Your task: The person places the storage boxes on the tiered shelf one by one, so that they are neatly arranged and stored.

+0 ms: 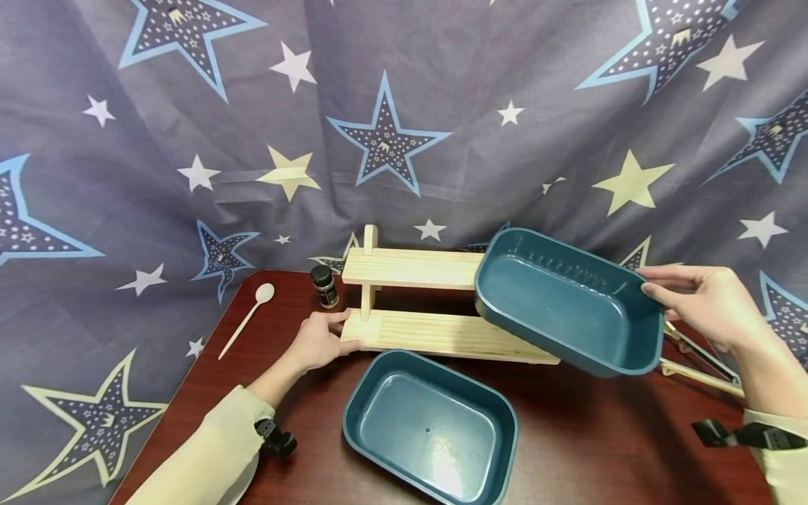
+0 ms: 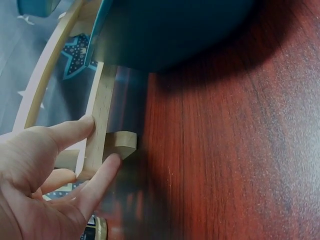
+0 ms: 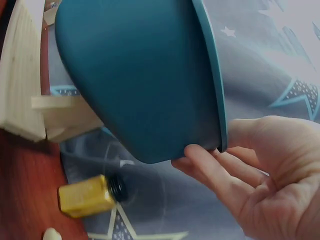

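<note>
A two-tier wooden rack [image 1: 416,268] stands at the back of the table. My left hand [image 1: 318,341] grips the left end of its lower board [image 1: 435,335], with fingers on both sides of the wood in the left wrist view. With my right hand [image 1: 716,298] I hold a blue-green plastic bin [image 1: 562,294] by its right end, pinching the rim [image 3: 216,85] between thumb and fingers. This bin is tilted, its left end overlapping the right part of the rack in the head view. A second matching bin [image 1: 429,428] sits on the table in front of the rack.
Left of the rack stands a black-capped jar [image 1: 325,286], with a white spoon [image 1: 243,326] further left. Tongs [image 1: 701,372] lie under my right wrist. A yellow bottle [image 3: 87,196] shows in the right wrist view. A starry cloth [image 1: 391,56] hangs behind the table.
</note>
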Available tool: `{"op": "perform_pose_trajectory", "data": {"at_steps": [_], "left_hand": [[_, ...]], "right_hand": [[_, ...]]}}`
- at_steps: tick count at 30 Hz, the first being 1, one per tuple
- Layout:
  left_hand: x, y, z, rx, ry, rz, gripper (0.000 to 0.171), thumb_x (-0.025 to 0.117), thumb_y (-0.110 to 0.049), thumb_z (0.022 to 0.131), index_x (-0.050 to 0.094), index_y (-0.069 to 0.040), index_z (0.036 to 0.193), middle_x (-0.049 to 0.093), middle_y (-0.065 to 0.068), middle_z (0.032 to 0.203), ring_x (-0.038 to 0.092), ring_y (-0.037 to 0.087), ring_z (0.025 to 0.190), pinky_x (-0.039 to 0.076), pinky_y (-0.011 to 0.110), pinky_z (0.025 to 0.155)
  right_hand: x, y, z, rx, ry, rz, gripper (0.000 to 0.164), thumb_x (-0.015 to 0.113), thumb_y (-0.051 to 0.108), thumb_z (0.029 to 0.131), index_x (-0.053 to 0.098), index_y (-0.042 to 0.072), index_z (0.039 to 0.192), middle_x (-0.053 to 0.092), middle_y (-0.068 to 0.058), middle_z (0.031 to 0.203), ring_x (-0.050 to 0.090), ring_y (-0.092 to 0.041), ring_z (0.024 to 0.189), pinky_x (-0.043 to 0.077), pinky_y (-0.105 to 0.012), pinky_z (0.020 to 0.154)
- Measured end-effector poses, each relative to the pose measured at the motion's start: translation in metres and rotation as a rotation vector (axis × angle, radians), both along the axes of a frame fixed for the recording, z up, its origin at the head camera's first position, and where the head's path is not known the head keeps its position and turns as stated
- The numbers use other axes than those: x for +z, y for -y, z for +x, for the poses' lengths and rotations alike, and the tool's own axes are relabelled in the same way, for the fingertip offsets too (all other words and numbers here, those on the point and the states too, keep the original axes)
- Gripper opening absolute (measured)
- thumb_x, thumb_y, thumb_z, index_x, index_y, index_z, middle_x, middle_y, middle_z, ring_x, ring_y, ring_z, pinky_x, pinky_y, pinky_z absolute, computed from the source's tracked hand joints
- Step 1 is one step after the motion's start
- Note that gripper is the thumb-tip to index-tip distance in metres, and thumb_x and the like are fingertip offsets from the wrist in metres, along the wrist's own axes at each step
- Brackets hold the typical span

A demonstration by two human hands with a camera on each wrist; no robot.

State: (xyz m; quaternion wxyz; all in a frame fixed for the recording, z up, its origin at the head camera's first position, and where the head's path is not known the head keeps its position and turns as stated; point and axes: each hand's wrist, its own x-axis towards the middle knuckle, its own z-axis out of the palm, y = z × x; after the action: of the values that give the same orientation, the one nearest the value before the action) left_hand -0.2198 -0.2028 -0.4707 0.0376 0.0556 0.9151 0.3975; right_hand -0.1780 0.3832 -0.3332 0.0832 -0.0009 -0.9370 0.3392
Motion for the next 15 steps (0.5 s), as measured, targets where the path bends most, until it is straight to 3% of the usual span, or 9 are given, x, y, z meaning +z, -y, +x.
{"op": "perform_pose_trajectory", "data": {"at_steps": [2,5,9,12,15], "left_hand": [[-0.001,0.000,-0.001,0.001,0.009,0.009,0.084,0.095,-0.027,0.080,0.058,0.003,0.149,0.082,0.019,0.104,0.078,0.021,0.090,0.058,0.027,0.073],[-0.001,0.000,-0.001,0.008,0.032,0.021,0.084,0.095,-0.026,0.081,0.057,0.001,0.150,0.082,0.018,0.105,0.078,0.018,0.086,0.057,0.026,0.072],[0.000,0.000,-0.001,0.005,0.037,0.025,0.083,0.095,-0.026,0.080,0.058,0.001,0.150,0.082,0.019,0.105,0.078,0.017,0.084,0.057,0.026,0.071],[-0.001,0.001,-0.002,-0.002,0.024,0.024,0.083,0.095,-0.026,0.080,0.059,0.002,0.149,0.082,0.019,0.106,0.078,0.018,0.086,0.057,0.026,0.071],[-0.001,0.002,-0.002,-0.011,0.019,0.027,0.083,0.095,-0.026,0.080,0.059,0.003,0.149,0.082,0.019,0.107,0.078,0.018,0.086,0.056,0.026,0.070]], "right_hand": [[0.003,0.007,-0.006,0.005,0.008,0.006,0.047,0.073,0.031,0.102,0.071,-0.002,0.135,0.065,0.041,0.085,0.069,0.001,0.063,0.053,-0.022,0.052],[0.005,0.019,-0.015,0.016,0.031,-0.005,0.044,0.073,0.030,0.102,0.072,0.000,0.135,0.071,0.033,0.086,0.069,-0.005,0.062,0.050,-0.024,0.050],[0.006,0.036,-0.029,0.047,0.048,-0.041,0.040,0.072,0.026,0.103,0.072,0.000,0.133,0.081,0.004,0.099,0.071,-0.004,0.063,0.057,-0.023,0.055],[0.006,0.050,-0.039,0.081,0.043,-0.078,0.038,0.072,0.021,0.103,0.072,-0.002,0.132,0.081,-0.018,0.109,0.074,0.000,0.066,0.062,-0.025,0.062],[0.005,0.063,-0.050,0.114,0.046,-0.131,0.035,0.071,0.016,0.103,0.072,-0.004,0.131,0.079,-0.024,0.111,0.075,0.001,0.068,0.064,-0.028,0.064]]}}
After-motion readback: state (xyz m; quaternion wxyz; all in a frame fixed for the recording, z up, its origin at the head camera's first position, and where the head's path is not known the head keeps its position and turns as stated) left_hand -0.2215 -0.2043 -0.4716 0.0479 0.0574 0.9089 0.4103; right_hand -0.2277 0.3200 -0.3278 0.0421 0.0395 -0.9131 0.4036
